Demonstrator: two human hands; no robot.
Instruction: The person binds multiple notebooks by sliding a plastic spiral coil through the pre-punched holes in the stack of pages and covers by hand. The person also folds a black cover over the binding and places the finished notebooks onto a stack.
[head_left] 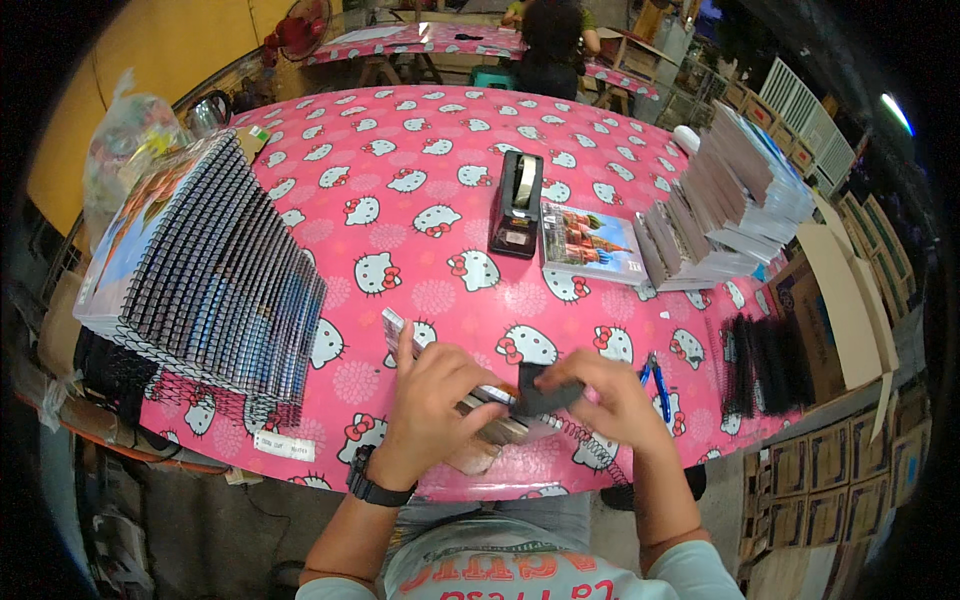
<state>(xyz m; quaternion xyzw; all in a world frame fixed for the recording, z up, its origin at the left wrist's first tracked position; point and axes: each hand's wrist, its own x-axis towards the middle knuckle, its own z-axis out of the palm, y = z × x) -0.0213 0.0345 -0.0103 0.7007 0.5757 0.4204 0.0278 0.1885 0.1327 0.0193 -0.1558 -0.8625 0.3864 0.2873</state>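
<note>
Near the table's front edge, my left hand (pixel 437 392) grips a notebook (pixel 492 432), a block of pages tilted up on its edge. Its thumb lies across the top and the fingers wrap the far side. Close by on the right, my right hand (pixel 612 398) is closed on a dark grey flat piece (pixel 542 388) that looks soft, held against the notebook's end. Its exact kind I cannot make out. Below that hand a thin black spiral binding coil (pixel 590 445) trails toward the table edge. Blue-handled pliers (pixel 657 385) lie to the right.
Spiral-bound notebooks (pixel 215 270) form a tall stack at left. A black tape dispenser (pixel 517 205) stands mid-table beside a picture-covered notebook (pixel 592 243) and piles of unbound blocks (pixel 735 190). Black coils (pixel 765 365) lie near a cardboard box (pixel 825 310). A person (pixel 555 45) sits beyond.
</note>
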